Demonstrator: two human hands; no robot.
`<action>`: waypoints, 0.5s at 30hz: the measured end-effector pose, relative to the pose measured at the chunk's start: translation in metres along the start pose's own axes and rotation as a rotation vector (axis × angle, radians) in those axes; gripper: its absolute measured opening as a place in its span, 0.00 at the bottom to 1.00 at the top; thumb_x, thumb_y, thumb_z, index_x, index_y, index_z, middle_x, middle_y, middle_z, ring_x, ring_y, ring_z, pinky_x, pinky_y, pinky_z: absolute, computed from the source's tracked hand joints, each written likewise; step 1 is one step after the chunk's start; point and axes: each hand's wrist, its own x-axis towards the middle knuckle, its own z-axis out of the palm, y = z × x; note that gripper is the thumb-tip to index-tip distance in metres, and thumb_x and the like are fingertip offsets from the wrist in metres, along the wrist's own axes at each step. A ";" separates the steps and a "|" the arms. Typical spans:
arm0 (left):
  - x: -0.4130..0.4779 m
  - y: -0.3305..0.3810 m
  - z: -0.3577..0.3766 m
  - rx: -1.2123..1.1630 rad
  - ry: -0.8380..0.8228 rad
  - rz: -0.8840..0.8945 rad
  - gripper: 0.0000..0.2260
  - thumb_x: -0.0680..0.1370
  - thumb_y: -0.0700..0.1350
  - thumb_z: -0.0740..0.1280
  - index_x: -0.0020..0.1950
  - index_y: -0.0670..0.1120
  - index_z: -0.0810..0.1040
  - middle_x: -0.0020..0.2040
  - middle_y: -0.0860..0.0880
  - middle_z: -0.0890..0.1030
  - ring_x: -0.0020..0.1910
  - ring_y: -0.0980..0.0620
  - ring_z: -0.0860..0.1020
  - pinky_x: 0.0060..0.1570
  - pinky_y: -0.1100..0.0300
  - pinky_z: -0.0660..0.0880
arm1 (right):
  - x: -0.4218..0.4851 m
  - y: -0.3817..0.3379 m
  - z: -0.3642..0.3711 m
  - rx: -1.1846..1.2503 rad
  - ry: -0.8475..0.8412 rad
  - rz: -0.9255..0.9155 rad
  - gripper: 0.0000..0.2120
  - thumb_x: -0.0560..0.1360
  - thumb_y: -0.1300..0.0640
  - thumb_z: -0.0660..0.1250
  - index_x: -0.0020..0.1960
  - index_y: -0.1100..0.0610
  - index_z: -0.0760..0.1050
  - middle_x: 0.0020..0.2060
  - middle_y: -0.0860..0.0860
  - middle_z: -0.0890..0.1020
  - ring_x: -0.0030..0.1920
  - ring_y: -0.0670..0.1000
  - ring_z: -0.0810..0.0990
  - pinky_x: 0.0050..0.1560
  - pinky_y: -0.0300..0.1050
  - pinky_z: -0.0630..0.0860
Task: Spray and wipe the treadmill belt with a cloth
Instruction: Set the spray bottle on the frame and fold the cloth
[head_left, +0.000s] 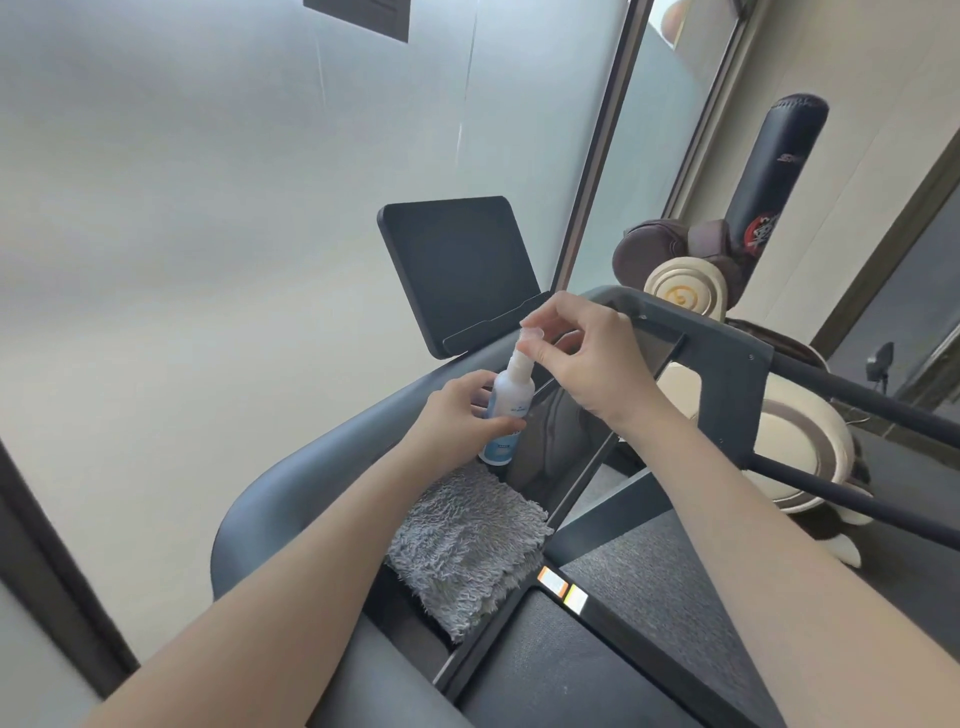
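Bottle (511, 400) is the thing in hand; the head view is all I have. Left hand (457, 410) grips its body from the left, fingers curled round the back, thumb across the label. Bottle is upright with a slight lean to the right, at the far end of the console (311, 467) ledge. I cannot tell whether its base rests there or hangs just above.

Right hand (587, 358) comes over from the right. Thumb and forefinger pinch the clear cap (531, 338) at the top of the nozzle; the other fingers are loosely curled and off the bottle. I cannot tell whether the cap is seated or just lifted.

Cloth (467, 545), grey and shaggy, lies folded on the ledge just near of the bottle, untouched. Belt (550, 665) runs dark along the near right, well apart from both hands. Screen (457, 265) stands just far of the bottle, blank.

My read: the step is uncapping, so the task has barely begun, with nothing sprayed or wiped.

To do it well:
- Hold the body firm and low without squeezing.
- Draw the cap straight up along the nozzle, twisting if it binds rather than levering sideways.
- Keep the nozzle off the screen.
- The cap is small and clear, so easy to lose; I would park it on the ledge beside the cloth, not on the belt.
- Tip the nozzle toward the belt before pressing.
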 end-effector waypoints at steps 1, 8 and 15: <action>0.000 -0.001 0.000 0.002 0.000 0.004 0.16 0.73 0.43 0.75 0.59 0.51 0.78 0.51 0.45 0.83 0.50 0.47 0.83 0.55 0.45 0.79 | -0.001 0.002 0.003 0.004 -0.001 0.003 0.04 0.73 0.57 0.71 0.47 0.54 0.78 0.37 0.47 0.79 0.34 0.40 0.75 0.36 0.27 0.70; 0.002 -0.001 0.000 0.012 -0.002 0.007 0.18 0.73 0.44 0.75 0.61 0.49 0.79 0.51 0.45 0.83 0.50 0.47 0.83 0.55 0.45 0.80 | -0.006 0.011 0.014 0.061 0.075 -0.013 0.05 0.73 0.57 0.71 0.48 0.56 0.80 0.41 0.50 0.82 0.37 0.41 0.78 0.38 0.26 0.72; 0.001 -0.001 0.000 -0.007 -0.004 -0.001 0.17 0.72 0.42 0.76 0.60 0.48 0.80 0.50 0.44 0.84 0.49 0.46 0.84 0.54 0.44 0.80 | -0.010 0.014 0.020 0.102 0.108 -0.030 0.04 0.74 0.57 0.70 0.46 0.57 0.80 0.38 0.49 0.82 0.38 0.44 0.80 0.40 0.31 0.75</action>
